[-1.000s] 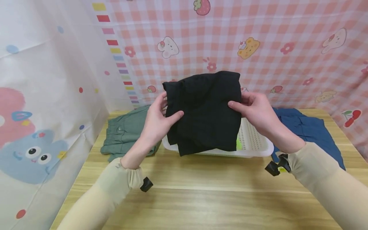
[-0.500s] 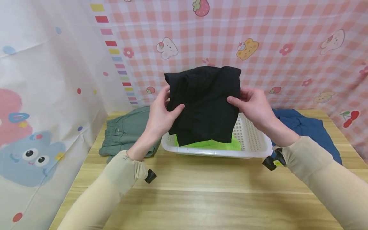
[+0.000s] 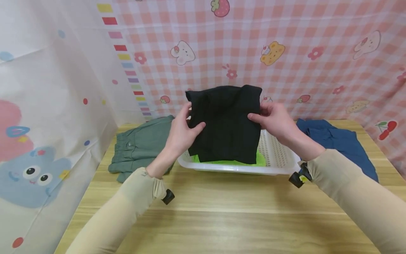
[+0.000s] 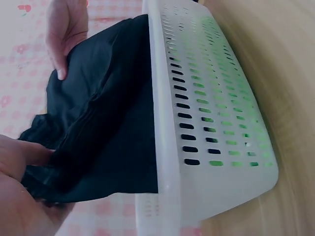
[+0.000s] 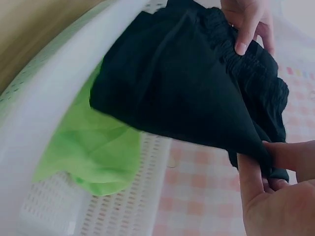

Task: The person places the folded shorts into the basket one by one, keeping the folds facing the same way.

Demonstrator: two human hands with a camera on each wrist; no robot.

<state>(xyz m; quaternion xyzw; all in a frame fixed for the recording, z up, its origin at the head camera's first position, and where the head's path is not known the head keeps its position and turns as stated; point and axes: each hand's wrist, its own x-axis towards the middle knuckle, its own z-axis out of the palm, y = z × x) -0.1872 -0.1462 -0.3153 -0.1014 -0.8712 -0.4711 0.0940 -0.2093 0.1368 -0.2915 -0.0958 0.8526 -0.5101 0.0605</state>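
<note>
Folded black shorts [image 3: 226, 125] with a gathered elastic waistband are held up over the white basket [image 3: 282, 169]. My left hand [image 3: 183, 132] pinches their left edge, thumb in front and fingers behind. At the right edge, my right hand [image 3: 277, 118] pinches the cloth between thumb and fingers, as the right wrist view shows with the right hand [image 5: 280, 191] close up. In the left wrist view the lower part of the shorts [image 4: 108, 113] dips behind the basket's rim. Inside the basket lies a bright green cloth [image 5: 103, 152], partly hidden by the shorts in the head view.
A green-grey folded garment [image 3: 139, 146] lies on the wooden table [image 3: 222, 215] left of the basket. To the right is a dark blue folded garment [image 3: 342, 148]. A pink checked curtain [image 3: 203, 35] hangs behind, and a white printed sheet [image 3: 47, 88] on the left.
The black shorts rose slightly, then came down again toward the basket, still between both hands. More of the green cloth shows below them than a second ago. The side garments stayed put.
</note>
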